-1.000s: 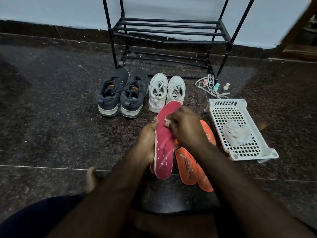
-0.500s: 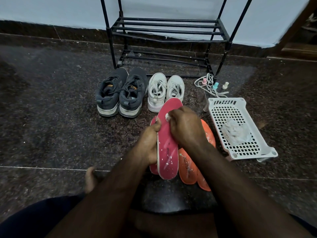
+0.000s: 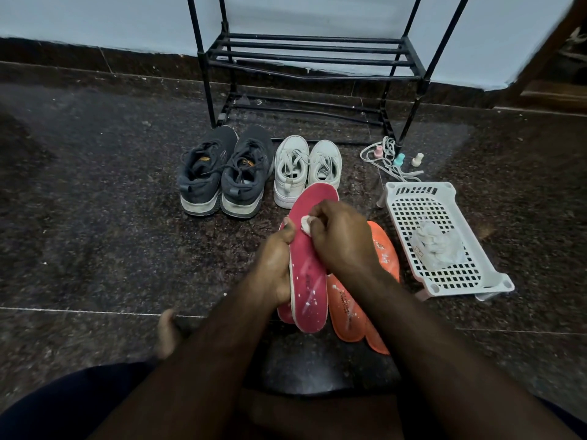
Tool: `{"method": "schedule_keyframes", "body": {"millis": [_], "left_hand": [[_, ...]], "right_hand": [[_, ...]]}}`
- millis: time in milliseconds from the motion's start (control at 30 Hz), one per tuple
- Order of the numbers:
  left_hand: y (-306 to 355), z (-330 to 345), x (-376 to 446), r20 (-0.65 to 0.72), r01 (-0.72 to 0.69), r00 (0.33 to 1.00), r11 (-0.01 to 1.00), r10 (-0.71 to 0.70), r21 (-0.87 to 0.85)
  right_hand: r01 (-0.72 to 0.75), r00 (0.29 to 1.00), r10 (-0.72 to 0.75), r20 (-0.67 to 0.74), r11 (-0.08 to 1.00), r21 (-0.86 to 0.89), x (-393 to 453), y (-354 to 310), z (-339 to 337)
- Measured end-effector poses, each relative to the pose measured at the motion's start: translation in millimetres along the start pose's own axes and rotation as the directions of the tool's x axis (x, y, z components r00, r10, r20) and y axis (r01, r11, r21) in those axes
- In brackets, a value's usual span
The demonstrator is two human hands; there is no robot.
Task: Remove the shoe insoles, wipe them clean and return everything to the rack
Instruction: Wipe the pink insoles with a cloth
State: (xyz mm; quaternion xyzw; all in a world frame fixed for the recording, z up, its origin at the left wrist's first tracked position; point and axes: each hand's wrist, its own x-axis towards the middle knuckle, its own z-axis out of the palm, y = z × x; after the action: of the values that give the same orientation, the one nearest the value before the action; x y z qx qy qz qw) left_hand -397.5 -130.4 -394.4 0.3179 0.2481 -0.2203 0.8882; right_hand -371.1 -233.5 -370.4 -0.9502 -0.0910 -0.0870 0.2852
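- The left hand (image 3: pixel 274 265) grips the left edge of a red insole (image 3: pixel 309 281), thumb hooked over the front face and fingers curled behind it.
- The insole is held off the floor, toe end pointing away toward the shoes, heel end nearest the person; white flecks dot its lower half.
- The right hand (image 3: pixel 341 241) is curled round a small white wad (image 3: pixel 305 224), pinched at the fingertips and pressed against the upper part of the insole.
- A second red insole (image 3: pixel 283 312) shows only as a sliver behind the held one, at its lower left.
- Two orange insoles (image 3: pixel 346 312) lie on the floor just to the right, overlapping each other, partly under the right forearm; they too carry white specks.
- Grey shoes (image 3: pixel 222 179) stand side by side on the floor in front of the rack, heels toward the person.
- White shoes (image 3: pixel 306 168) stand just right of them, the held insole's toe overlapping their heels in view.
- The black rack (image 3: pixel 305 55) stands against the wall, its rails bare.
- A white basket (image 3: pixel 444 242) sits on the floor to the right, with a crumpled white cloth (image 3: pixel 435 246) in it.
- Loose laces (image 3: pixel 386 158) and three small bottles (image 3: pixel 399 159) lie near the rack's right foot.
- A bare foot (image 3: pixel 166 331) rests on the floor at lower left.
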Motion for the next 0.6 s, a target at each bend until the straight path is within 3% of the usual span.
{"method": "schedule_keyframes", "body": {"millis": [100,200,300,467,600], "left_hand": [[0,-1,-1,0.013,0.003,1.000,1.000,-0.003,-0.006],[1,-5,4,-0.011,0.016,1.000,0.998,-0.017,-0.059],[2,-7,6,-0.028,0.024,0.999,0.998,-0.026,-0.061],[0,-1,2,0.019,-0.009,1.000,0.993,0.011,-0.120],[4,-7,5,0.013,-0.010,1.000,0.993,0.012,-0.116]], "right_hand": [[0.030,0.999,-0.030,0.017,1.000,0.005,-4,-3,3],[0.132,0.982,-0.115,0.152,0.986,-0.107,-15,-13,8],[0.088,0.964,-0.065,0.258,0.993,-0.080,-11,-13,3],[0.102,0.993,-0.100,0.057,0.994,-0.034,-4,-2,-1],[0.212,0.960,-0.186,0.211,0.972,-0.105,-11,-6,10]]}}
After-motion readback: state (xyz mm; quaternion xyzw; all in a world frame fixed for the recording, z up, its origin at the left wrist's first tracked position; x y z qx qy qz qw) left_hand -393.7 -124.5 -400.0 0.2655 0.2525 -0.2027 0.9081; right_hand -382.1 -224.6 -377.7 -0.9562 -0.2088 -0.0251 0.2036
